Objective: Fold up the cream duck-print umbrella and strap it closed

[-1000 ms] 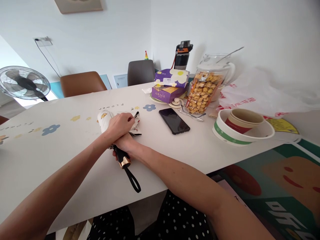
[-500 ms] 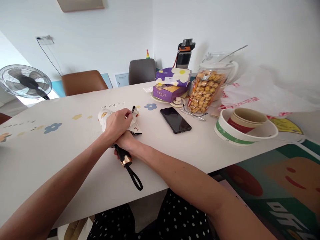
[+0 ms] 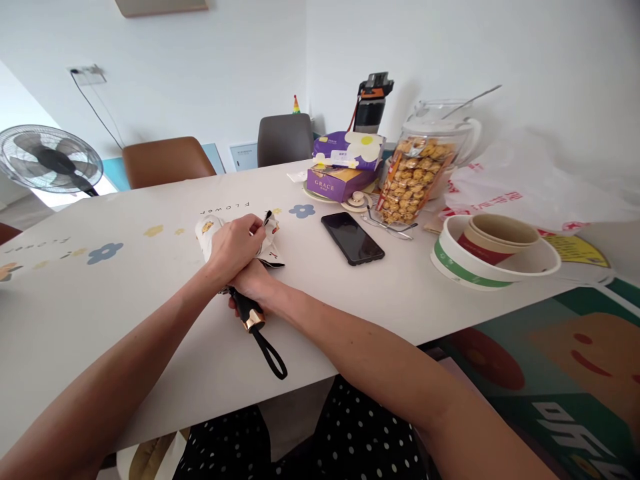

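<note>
A folded white umbrella (image 3: 204, 233) with small printed figures lies over the table, its black handle (image 3: 245, 308) with a gold band and wrist loop pointing toward me. My left hand (image 3: 235, 245) rests across the top, thumb and finger pinching a loose flap (image 3: 273, 252) of the canopy cloth. Beneath it, my right hand (image 3: 254, 280) is wrapped around the umbrella just above the handle; most of its fingers are hidden. The forearms cross close together at the wrists.
On the white table (image 3: 165, 347), a black phone (image 3: 353, 238) lies right of the umbrella, near eyeglasses (image 3: 393, 230). Farther right stand a snack jar (image 3: 417, 180), paper bowls (image 3: 495, 257) and a plastic bag (image 3: 505, 187). Purple boxes (image 3: 340, 183) and a bottle (image 3: 370, 110) stand behind.
My hands keep the same hold on the umbrella and its flap. Only a slight shift of the camera view shows.
</note>
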`<state>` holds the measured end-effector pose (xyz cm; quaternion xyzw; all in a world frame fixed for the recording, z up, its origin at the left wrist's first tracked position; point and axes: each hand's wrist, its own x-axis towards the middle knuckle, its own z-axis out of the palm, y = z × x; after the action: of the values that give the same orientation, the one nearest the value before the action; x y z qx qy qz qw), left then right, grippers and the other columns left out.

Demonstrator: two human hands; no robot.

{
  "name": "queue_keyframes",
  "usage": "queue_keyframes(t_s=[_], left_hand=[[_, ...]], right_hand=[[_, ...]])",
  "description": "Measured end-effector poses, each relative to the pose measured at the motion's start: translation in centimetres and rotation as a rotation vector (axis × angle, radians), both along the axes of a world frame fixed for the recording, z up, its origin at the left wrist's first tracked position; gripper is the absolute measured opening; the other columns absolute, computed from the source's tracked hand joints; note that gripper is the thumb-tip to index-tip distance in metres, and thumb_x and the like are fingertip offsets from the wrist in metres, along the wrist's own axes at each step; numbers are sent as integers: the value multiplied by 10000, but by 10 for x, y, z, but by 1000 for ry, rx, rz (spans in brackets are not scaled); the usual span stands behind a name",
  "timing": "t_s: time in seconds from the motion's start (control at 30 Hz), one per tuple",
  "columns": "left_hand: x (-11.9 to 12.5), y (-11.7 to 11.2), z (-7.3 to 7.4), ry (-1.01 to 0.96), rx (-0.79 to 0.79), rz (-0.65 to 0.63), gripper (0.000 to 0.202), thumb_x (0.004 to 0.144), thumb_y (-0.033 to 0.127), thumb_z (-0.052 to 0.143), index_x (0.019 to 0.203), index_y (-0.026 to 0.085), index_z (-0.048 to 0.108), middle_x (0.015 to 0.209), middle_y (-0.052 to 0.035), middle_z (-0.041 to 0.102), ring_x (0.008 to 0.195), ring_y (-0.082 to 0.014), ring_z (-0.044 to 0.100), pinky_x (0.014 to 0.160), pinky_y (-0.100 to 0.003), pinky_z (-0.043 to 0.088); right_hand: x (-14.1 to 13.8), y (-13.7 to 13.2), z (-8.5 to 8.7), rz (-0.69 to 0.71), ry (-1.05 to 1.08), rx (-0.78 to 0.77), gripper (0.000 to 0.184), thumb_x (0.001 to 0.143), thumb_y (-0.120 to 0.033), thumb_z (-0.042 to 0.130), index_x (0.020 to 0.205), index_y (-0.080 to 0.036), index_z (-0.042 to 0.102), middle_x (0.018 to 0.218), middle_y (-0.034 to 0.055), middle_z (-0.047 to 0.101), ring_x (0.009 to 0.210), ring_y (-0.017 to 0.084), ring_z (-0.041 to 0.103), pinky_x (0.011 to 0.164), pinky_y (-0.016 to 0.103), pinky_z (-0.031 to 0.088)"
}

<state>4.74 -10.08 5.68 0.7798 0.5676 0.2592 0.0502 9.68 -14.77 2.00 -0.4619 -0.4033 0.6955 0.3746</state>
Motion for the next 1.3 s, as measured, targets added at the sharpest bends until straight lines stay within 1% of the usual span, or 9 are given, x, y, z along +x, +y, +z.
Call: queue_keyframes(t_s=[0.2,0.33,0.43,0.5,0.67,0.83,1.0,1.17,1.3], left_hand=[[-3,3,0,-151,-42,12,194,733,322,487,819,219,626,747,0,665,689,-159,588,641,-264,418],[-10,8,-4,-426,-91,-49,167,708,308,509,772,191,609,644,5,610,601,-134,565,577,-238,431],[-15,10,-6,-638,-157,-55,151,677,299,548,762,186,602,649,10,596,589,-124,570,537,-214,436],[-17,10,-6,-715,-185,-51,147,660,291,570,753,182,605,650,11,592,596,-121,575,534,-203,442],[-22,8,-5,-824,-227,-42,159,640,302,606,728,170,605,626,10,578,594,-118,575,539,-203,454],[-30,6,-5,-1011,-273,-4,172,611,287,645,715,163,587,599,20,559,554,-105,552,556,-225,476],[-43,3,-3,-1120,-270,1,153,613,246,657,692,144,574,605,16,553,576,-97,548,586,-232,495],[-58,-1,2,-1173,-277,-3,128,631,195,657,704,131,573,651,-4,583,615,-119,577,563,-252,502],[-73,-5,2,-1180,-270,18,106,643,177,651,709,128,585,689,-15,606,642,-127,590,608,-283,527]], right_hand=[[1,-1,3,6,-1,-20,175,706,-137,641,749,-151,472,425,-49,457,303,107,479,254,176,379],[2,-1,2,0,17,-26,214,657,-121,670,745,-139,476,434,-52,465,316,110,491,259,181,388],[2,0,0,-4,44,-29,275,612,-139,708,767,-143,481,456,-56,484,314,116,496,261,197,399],[2,0,-1,-5,55,-23,309,589,-171,734,771,-148,484,469,-59,489,314,111,496,267,198,407],[2,-1,0,-3,48,-14,322,599,-220,742,781,-148,487,476,-58,490,315,104,492,273,198,419],[2,-2,4,-21,34,-44,330,605,-245,737,783,-150,477,473,-51,495,327,117,501,265,210,419],[3,-2,4,-17,-5,-69,274,656,-246,688,766,-146,457,469,-40,491,342,112,506,273,189,405],[3,0,3,-10,-2,-69,266,667,-261,674,787,-144,468,481,-34,494,360,118,515,282,198,412],[4,-2,6,-13,-2,-75,260,669,-248,671,802,-152,469,474,-44,480,328,125,494,280,234,424]])
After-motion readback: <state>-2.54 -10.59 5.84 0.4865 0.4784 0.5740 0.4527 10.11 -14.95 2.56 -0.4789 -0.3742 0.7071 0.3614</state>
